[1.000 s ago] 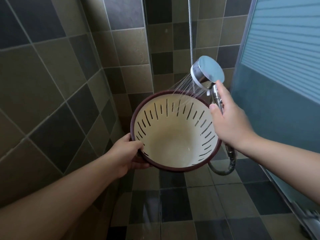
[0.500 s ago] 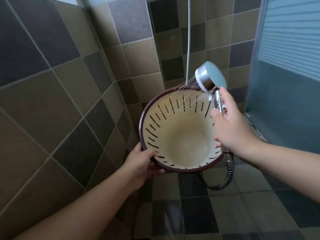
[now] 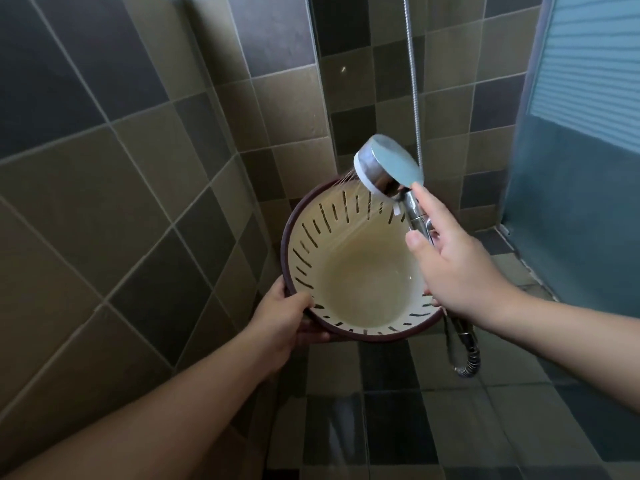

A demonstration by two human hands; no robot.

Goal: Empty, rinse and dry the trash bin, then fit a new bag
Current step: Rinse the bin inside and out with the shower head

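Head view, nearest you: your left hand (image 3: 284,315) curls its fingers over the near rim of the round cream plastic trash bin with the dark maroon rim band and slotted wall (image 3: 360,271), holding it tilted toward you over the tiled shower floor (image 3: 398,410), close to the corner. Your right hand (image 3: 453,268) wraps the handle of the chrome handheld shower head with its flat disc face (image 3: 388,168), thumb along the stem, the spray fanning onto the bin's far inner wall. Behind that, the ribbed metal hose (image 3: 465,355) loops down below the bin and another length rises up the wall. Beyond stand matte brown and charcoal square wall tiles (image 3: 156,150) and a frosted blue-grey glass panel (image 3: 581,168). The risk, as I judge it: a one-handed hold on a wet, smooth rim can slip as water gathers in the solid base, and the slots will leak spray sideways onto you.
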